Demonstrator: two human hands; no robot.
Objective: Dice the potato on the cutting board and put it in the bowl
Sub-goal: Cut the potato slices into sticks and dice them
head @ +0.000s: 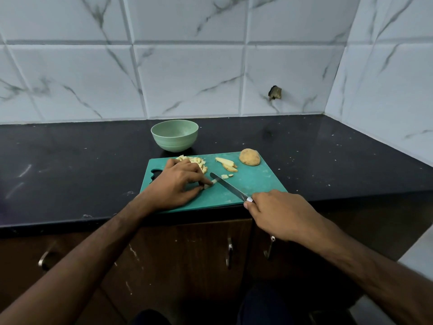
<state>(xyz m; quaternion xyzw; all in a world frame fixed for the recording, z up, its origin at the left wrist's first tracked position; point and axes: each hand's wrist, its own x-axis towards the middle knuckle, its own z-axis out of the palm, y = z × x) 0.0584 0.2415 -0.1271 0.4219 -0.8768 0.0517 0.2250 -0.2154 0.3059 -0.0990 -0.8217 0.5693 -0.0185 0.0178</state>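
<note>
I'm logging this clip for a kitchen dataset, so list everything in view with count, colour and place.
bowl: one, pale green, on the countertop behind the board.
cutting board: one, teal, at the counter's front edge.
diced potato pile: one heap, pale yellow, board's far left.
potato slices: a few, pale yellow, board's far middle.
potato chunk: one, tan, uncut, board's far right corner.
knife: one, steel blade, cutting a small potato piece mid-board.
countertop: one, black.
wall tiles: white marbled, behind.
cabinet doors: dark brown, metal handles, below.
left hand: pinches the small piece.
right hand: grips the knife handle.
</note>
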